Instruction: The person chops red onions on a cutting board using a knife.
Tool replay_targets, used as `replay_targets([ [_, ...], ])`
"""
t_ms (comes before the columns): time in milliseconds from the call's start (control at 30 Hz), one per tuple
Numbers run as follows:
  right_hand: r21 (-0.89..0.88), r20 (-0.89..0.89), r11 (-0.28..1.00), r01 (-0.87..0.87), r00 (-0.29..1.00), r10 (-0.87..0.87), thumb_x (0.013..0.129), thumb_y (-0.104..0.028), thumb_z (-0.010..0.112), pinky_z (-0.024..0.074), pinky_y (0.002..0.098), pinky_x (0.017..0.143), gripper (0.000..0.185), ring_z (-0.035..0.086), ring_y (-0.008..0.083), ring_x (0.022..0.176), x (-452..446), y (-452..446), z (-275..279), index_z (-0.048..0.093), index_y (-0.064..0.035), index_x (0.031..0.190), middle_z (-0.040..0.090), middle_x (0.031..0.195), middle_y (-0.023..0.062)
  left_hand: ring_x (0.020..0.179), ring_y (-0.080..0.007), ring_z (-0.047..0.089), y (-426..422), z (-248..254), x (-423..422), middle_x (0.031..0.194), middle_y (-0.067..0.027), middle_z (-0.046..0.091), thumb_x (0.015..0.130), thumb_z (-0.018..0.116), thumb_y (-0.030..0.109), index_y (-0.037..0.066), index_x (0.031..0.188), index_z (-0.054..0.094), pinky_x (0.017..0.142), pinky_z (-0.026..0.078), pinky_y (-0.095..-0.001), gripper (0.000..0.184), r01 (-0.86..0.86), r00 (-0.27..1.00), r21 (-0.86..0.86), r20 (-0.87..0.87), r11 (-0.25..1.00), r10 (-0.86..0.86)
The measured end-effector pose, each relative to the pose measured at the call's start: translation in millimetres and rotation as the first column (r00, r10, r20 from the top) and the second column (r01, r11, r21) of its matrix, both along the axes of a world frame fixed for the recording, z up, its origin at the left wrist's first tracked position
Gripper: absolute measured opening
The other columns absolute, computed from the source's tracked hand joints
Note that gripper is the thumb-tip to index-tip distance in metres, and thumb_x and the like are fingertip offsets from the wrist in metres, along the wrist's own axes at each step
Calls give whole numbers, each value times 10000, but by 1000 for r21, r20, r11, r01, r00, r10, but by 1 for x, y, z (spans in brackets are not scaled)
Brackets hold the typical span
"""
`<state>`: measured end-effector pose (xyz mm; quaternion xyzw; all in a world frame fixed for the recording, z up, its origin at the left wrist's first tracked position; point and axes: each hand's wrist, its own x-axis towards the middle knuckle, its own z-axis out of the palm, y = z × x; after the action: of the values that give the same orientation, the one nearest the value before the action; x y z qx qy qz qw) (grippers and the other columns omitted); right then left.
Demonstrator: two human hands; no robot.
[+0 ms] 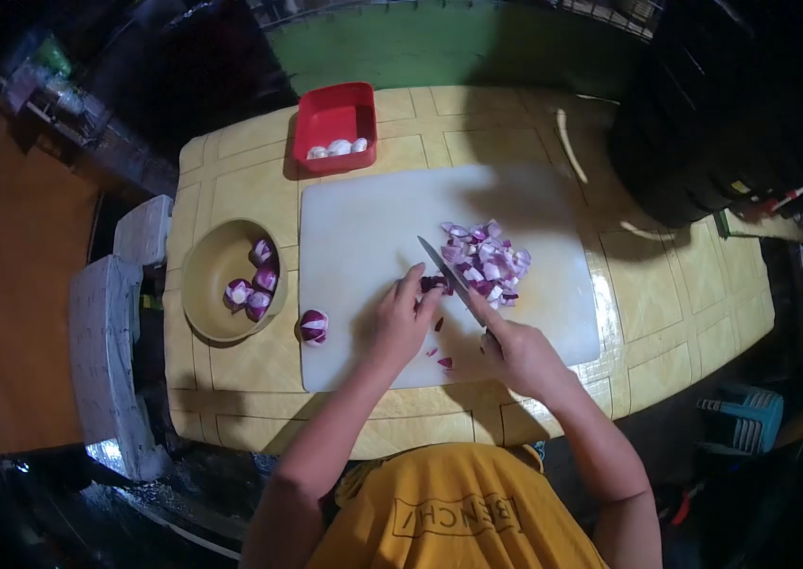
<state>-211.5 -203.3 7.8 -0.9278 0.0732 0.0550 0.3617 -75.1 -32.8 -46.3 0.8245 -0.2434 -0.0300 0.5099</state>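
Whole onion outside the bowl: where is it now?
In the head view, the onion sits on the left edge of the white board, between the bowl and the left hand.

Five unchopped onions [314, 327], three white bulbs [340, 148], one knife [441, 262]

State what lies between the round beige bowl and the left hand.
The head view shows one rounded purple-and-white onion at the left edge of the white cutting board, between bowl and left hand.

Green wall [382, 47] behind | yellow tiled-pattern table [686, 294] | teal stool [752, 420] at right | dim room, glare on wet-looking floor [174, 512]
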Motion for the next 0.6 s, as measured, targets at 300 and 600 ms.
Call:
replay_targets([
  [300,209,-114,970,-124,982,150,967,-158,619,559,434,862,614,721,396,928,12,-6,-12,454,-193,1558,719,1051,248,1090,-427,642,151,49,11,1207,-246,631,981,665,232,-2,1283,619,904,536,-488,385,-273,961,502,100,821,259],
  [600,193,-213,960,-201,947,241,987,-137,611,562,433,935,685,723,413,980,-28,33,1,328,-200,1608,729,1112,238,960,-373,703,132,18,14,1129,-208,702,924,736,267,30,1306,629,858,562,-440,462,-208,966,382,-64,901,250],
])
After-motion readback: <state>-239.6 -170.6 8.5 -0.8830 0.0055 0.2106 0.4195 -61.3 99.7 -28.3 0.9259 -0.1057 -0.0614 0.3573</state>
